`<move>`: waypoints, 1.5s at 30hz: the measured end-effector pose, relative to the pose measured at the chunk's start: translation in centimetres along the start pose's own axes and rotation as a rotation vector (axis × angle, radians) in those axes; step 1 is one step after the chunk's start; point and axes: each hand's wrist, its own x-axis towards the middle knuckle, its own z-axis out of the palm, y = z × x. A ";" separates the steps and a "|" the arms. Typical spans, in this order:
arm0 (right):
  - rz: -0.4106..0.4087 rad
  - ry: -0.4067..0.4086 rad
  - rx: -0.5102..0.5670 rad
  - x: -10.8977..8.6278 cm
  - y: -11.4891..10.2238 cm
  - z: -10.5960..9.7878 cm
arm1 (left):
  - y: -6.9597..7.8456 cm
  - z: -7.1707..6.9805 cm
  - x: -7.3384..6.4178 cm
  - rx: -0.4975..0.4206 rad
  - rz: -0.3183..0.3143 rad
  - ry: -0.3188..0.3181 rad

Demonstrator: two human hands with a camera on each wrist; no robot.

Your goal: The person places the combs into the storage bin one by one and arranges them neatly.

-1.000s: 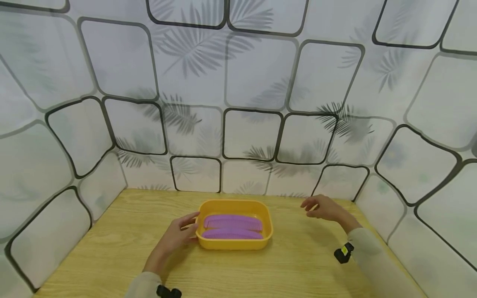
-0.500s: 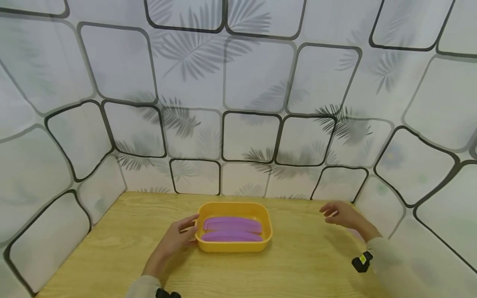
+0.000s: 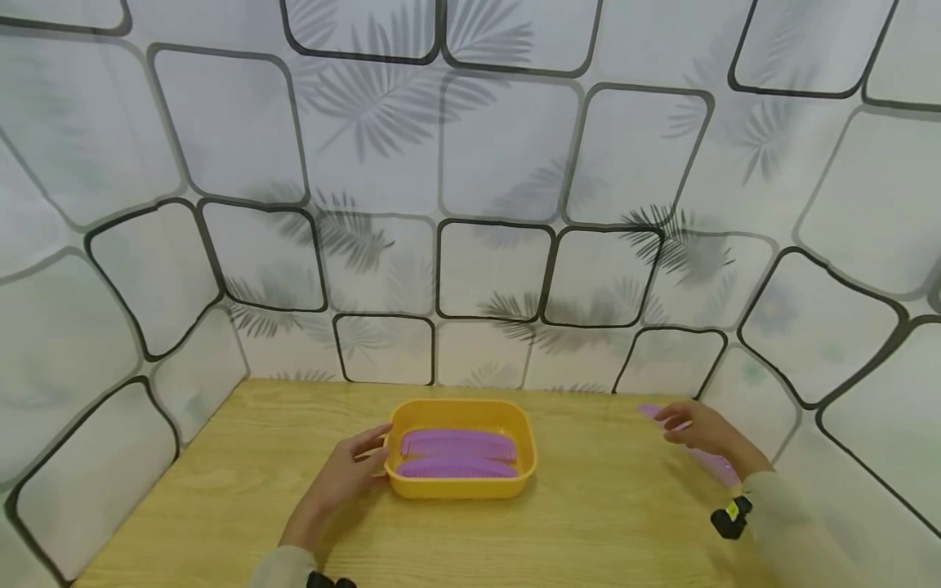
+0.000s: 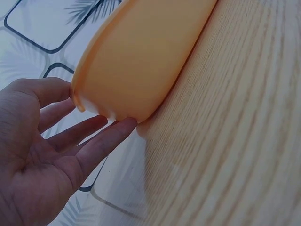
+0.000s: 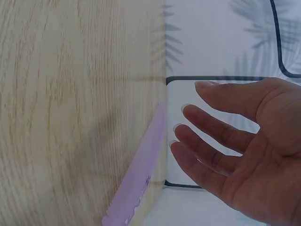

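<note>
A yellow plastic basin (image 3: pixel 461 488) sits on the wooden table, with two purple combs (image 3: pixel 459 445) lying side by side inside it. My left hand (image 3: pixel 347 465) rests against the basin's left end. In the left wrist view, its fingertips (image 4: pixel 128 123) touch the outer wall low down and the thumb meets the rim. Over at the table's right side, my right hand (image 3: pixel 702 429) hovers with relaxed, slightly bent fingers and holds nothing. Below it another purple comb (image 3: pixel 716 467) lies slantwise on the table, partly hidden by the hand; the right wrist view shows that comb (image 5: pixel 136 174) apart from the fingers.
The light wooden table (image 3: pixel 573 523) meets a patterned cloth wall (image 3: pixel 500 269) at the back and on both sides. In the right wrist view, the comb lies close to the table's right edge, beside that wall.
My right hand has moved right, away from the basin, to above the loose comb. More of that comb now shows beneath it. My left hand and the basin have stayed in place.
</note>
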 end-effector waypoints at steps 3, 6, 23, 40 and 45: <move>-0.001 0.009 -0.003 -0.2 0.6 -0.1 | -0.1 0.0 0.0 -0.003 0.000 -0.007; 0.005 0.016 -0.001 -0.4 1.4 -0.1 | -0.1 0.0 0.0 -0.003 0.001 -0.015; 0.106 0.068 -0.066 -0.8 5.3 -0.5 | 0.0 0.0 0.0 -0.011 0.013 -0.017; 0.288 0.100 0.004 -1.4 7.7 0.5 | -0.1 -0.1 0.2 -0.005 0.018 -0.025; 0.295 0.105 -0.006 -1.2 8.1 0.7 | -0.2 -0.1 0.1 -0.016 0.009 -0.017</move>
